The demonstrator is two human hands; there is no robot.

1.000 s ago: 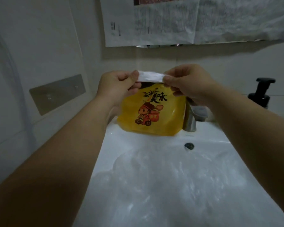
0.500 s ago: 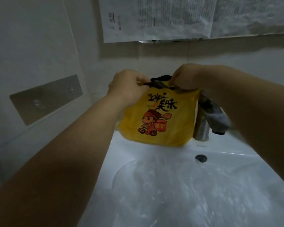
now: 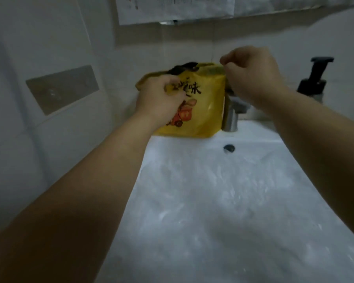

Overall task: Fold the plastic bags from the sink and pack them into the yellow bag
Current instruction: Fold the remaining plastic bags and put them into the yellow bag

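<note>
The yellow bag (image 3: 205,111), printed with black characters and a red cartoon figure, stands on the back rim of the white sink (image 3: 251,135). My left hand (image 3: 161,99) grips the bag's front face near its top left. My right hand (image 3: 251,78) pinches the bag's top right corner with curled fingers. Something dark (image 3: 184,68) shows in the bag's mouth. Clear crumpled plastic bags (image 3: 213,201) fill the basin below my forearms.
A steel tap (image 3: 231,117) stands right behind the yellow bag. A black pump bottle (image 3: 313,80) sits at the back right. A metal plate (image 3: 63,88) is fixed to the left wall. Paper sheets (image 3: 172,9) hang above.
The folded white bag held between both hands a second ago is out of sight. My left hand has dropped onto the yellow bag's front; my right hand holds its top right corner.
</note>
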